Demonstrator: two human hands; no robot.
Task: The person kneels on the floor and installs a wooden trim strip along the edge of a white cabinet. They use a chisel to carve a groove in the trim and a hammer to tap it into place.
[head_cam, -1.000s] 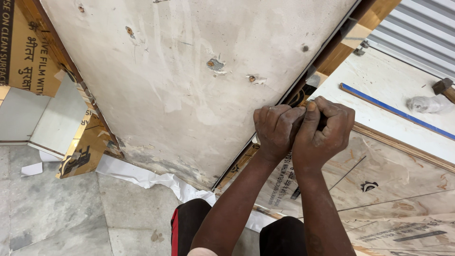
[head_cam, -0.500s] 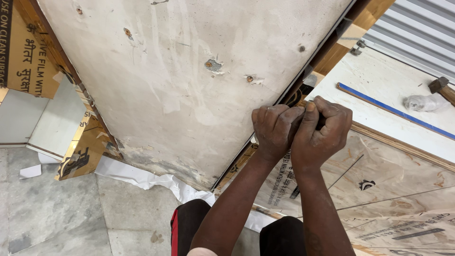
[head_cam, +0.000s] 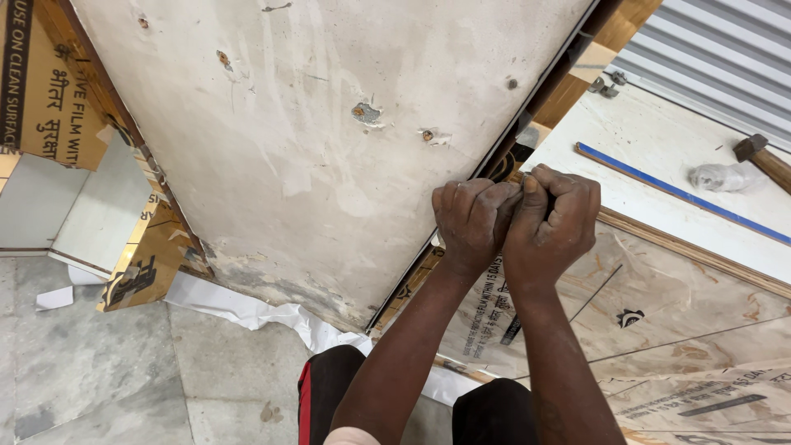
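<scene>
Your left hand (head_cam: 471,221) and right hand (head_cam: 554,222) were both clenched into tight fists, pressed knuckle to knuckle at the right edge of the large dusty wall panel (head_cam: 329,140). The fingers were curled fully in around something gripped between them; what exactly they held was hidden inside the fists, so you cannot tell from this view. A thin dark strip (head_cam: 511,328) showed below your wrists, running down along the panel's dark edge trim (head_cam: 461,206).

Beside your hands lay a plywood sheet (head_cam: 676,321) covered in printed protective film. Above it, a white board (head_cam: 659,148) carried a long blue strip (head_cam: 676,194), a crumpled pale plastic bag (head_cam: 721,175) whose contents could not be made out, and a hammer (head_cam: 762,156) just beside the bag. To your left stood a cardboard-wrapped panel (head_cam: 49,99), with torn white film (head_cam: 247,309) trailing on the grey floor (head_cam: 99,371).
</scene>
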